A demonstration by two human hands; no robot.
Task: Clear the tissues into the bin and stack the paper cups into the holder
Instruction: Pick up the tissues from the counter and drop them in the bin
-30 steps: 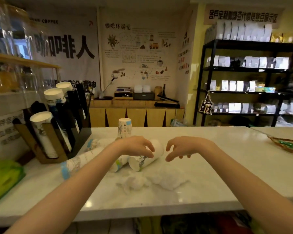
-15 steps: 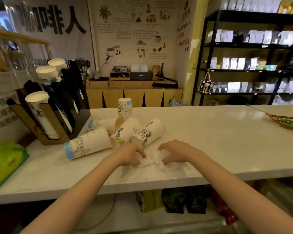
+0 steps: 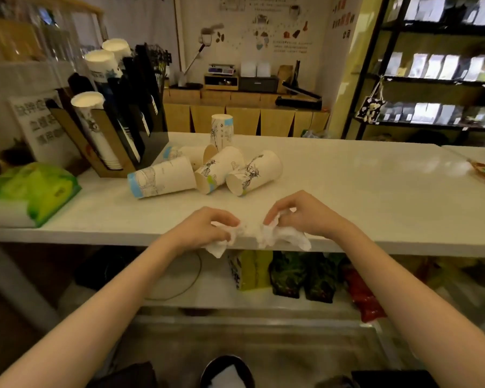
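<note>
1. Long white stone-look worktop [image 3: 347, 191]: carries every item below; its near edge is where the tissues sit.
2. Black-and-brown slotted cup holder [image 3: 115, 130]: at the worktop's left rear, with white cup stacks leaning in it. Rigid, and judged steady enough to take more cups.
3. White printed paper cups with blue rim bands [image 3: 163, 177]: four lie on their sides just beside the holder and one stands upright behind them. Judged light, thin-walled, easily crushed and apt to roll; best taken around the mid-wall with light pressure.
4. Crumpled white tissues [image 3: 266, 233]: at the worktop's near edge, corners hanging over. Soft, near weightless, easily torn; best bunched whole.
5. Left hand [image 3: 205, 231]: grip pinched on the tissues' left part.
6. Right hand [image 3: 300, 217]: grip curled over the right part.
7. Dark round bin [image 3: 227, 371]: on the floor, below the hands, something white inside.
</note>
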